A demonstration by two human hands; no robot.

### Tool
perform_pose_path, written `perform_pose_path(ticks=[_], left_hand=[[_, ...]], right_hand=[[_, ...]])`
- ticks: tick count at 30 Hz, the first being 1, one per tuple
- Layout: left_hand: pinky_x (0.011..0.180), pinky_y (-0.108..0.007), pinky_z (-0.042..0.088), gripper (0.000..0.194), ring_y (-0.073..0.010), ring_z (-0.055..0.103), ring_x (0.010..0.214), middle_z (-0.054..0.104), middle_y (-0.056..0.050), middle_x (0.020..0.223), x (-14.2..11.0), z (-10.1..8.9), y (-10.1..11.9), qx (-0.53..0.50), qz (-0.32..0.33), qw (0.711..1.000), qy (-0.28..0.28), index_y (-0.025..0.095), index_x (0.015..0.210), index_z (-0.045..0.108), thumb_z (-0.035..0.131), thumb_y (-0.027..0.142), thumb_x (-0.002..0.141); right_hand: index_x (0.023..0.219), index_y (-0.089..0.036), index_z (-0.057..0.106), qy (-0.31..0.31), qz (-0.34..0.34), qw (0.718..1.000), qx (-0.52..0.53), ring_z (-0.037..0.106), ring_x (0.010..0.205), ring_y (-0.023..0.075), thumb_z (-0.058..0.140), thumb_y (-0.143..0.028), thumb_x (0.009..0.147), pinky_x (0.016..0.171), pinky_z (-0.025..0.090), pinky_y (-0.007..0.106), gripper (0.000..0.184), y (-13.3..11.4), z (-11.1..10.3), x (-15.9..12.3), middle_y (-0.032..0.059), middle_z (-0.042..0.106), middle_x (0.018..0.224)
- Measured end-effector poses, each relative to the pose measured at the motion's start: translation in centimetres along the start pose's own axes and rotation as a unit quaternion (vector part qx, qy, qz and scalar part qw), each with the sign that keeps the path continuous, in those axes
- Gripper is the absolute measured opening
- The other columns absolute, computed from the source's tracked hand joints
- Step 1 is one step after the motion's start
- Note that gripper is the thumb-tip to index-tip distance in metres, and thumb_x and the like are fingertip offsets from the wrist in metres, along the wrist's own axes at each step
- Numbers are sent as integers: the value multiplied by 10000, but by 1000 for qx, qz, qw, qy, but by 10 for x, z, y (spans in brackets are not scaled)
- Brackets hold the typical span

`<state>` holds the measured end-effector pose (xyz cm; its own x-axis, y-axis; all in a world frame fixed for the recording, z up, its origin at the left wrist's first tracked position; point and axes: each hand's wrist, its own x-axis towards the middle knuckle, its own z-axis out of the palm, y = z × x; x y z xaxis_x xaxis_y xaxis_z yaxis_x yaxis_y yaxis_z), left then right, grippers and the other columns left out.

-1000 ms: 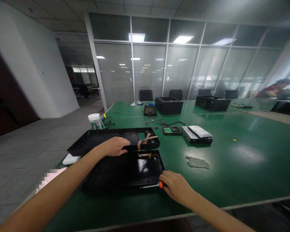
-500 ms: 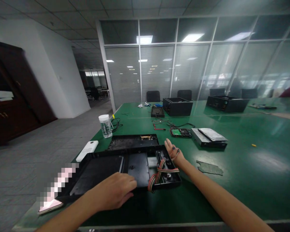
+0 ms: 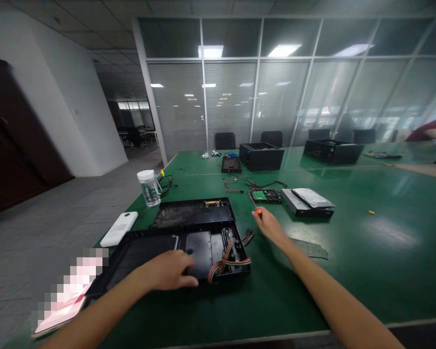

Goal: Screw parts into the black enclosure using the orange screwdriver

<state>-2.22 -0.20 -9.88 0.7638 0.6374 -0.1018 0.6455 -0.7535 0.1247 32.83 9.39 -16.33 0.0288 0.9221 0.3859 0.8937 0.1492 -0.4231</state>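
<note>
A shallow black computer case panel (image 3: pixel 198 246) lies open side up in front of me. My left hand (image 3: pixel 169 270) is closed over its front rim, thumb outside. At the panel's right end, striped ribbon wires (image 3: pixel 227 264) loop over the edge, and dark connectors (image 3: pixel 247 236) rest just beyond it. To the right, over the table, my right hand (image 3: pixel 269 224) is closed round a screwdriver (image 3: pixel 259 212) with an orange handle. The thin shaft points up toward a hard drive (image 3: pixel 265 195) with a green circuit board.
Behind the panel lies another black panel (image 3: pixel 194 212). A water bottle (image 3: pixel 149 188), a white device (image 3: pixel 119 229) and a lit phone (image 3: pixel 63 315) line the left side. An optical drive (image 3: pixel 307 202) and a grey sheet piece (image 3: pixel 309 248) lie right; computer cases (image 3: pixel 261 156) stand farther back.
My right hand has left the connectors at the panel's right end, which now lie loose, and holds the screwdriver. My left hand stays at the front rim. The view has shifted slightly.
</note>
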Motion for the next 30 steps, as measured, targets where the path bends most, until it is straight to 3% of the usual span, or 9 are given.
perform_pose_path(ticks=[2,5,8,11,14,17,22,25,30], left_hand=[[703,-230,399,232,-148,561,797,611,-14,847,23,-6,-22,13,23,999,40,203,905,598,400,324,913],[749,-252,396,184,-171,530,889,581,-58,960,61,-4,-56,123,43,983,126,189,1015,576,457,209,877],[673,-264,395,118,-181,515,815,563,-70,870,88,11,-81,222,91,963,123,172,874,601,495,137,836],[647,-279,389,131,-182,501,768,548,-71,819,98,22,-91,264,133,946,137,161,822,577,462,100,840],[660,-293,395,123,-189,500,770,552,-75,836,97,21,-88,268,141,941,147,150,871,552,439,106,850],[694,-283,410,138,-179,515,777,561,-71,858,101,10,-75,229,104,956,152,138,924,527,411,106,859],[734,-254,430,118,-163,553,784,590,-59,839,130,0,-44,142,97,978,118,144,863,546,433,115,838],[761,-249,437,151,-167,582,820,625,-63,867,147,8,-34,72,111,984,119,150,903,581,458,108,827],[818,-256,440,191,-167,608,872,664,-55,950,158,31,-39,-49,88,976,194,157,974,621,468,166,861]], right_hand=[[1005,-209,565,-22,-48,998,35,589,830,185,363,-412,889,713,404,269,309,-12,3,-4,59,635,920],[941,-218,605,-49,-94,994,42,579,851,176,381,-390,883,721,384,255,288,-28,8,-12,54,639,925],[826,-213,627,-88,-80,993,22,586,780,173,368,-425,884,682,370,248,340,-37,12,-18,53,651,826],[807,-217,634,-116,-60,991,18,594,743,174,377,-479,867,659,361,242,373,-43,14,-22,48,658,775],[889,-226,637,-129,-63,989,34,598,756,170,434,-432,844,659,360,229,293,-50,15,-24,39,667,815],[888,-227,644,-160,-65,984,39,594,731,157,470,-309,816,648,357,215,206,-56,14,-26,28,670,811],[880,-223,651,-166,-82,982,31,591,719,146,480,-256,794,634,348,204,195,-59,10,-27,23,670,798],[876,-236,658,-155,-95,983,36,584,673,145,452,-337,828,607,348,210,233,-55,8,-25,18,666,756],[880,-224,664,-83,-59,992,69,580,652,163,389,-464,853,605,373,233,365,-36,5,-13,27,658,712]])
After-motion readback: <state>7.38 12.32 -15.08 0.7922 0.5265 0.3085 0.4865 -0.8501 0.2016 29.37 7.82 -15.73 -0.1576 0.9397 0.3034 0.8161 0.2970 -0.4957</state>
